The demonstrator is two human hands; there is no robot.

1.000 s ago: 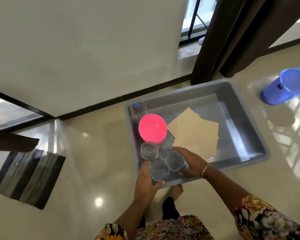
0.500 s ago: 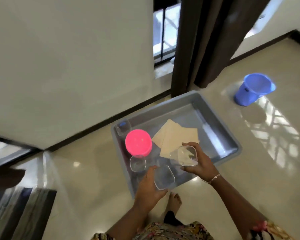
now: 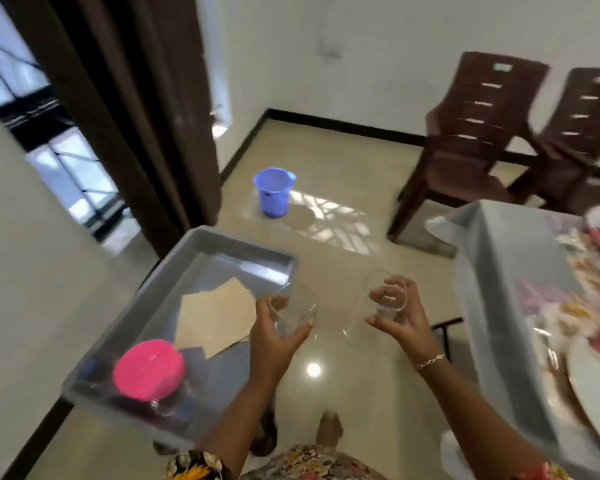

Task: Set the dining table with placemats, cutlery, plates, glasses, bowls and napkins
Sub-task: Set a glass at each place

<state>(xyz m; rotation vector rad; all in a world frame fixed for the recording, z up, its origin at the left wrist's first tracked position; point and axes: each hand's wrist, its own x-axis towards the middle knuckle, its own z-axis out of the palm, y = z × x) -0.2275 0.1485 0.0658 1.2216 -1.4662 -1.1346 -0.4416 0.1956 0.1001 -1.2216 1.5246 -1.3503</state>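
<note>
My left hand grips a clear glass from below, held over the right edge of the grey tub. A second clear glass is gripped by my right hand, over the floor between tub and table. Inside the tub lie beige napkins, a pink bowl and another clear glass at its near corner. The dining table with a grey cloth and floral cover stands at the right, with a white plate on it.
A blue bucket stands on the tiled floor beyond the tub. Two dark brown plastic chairs stand behind the table. A dark curtain hangs at the left by a window. My bare feet are below.
Both hands have lifted a glass each out of the tub. The view has swung right, bringing the table and chairs into sight.
</note>
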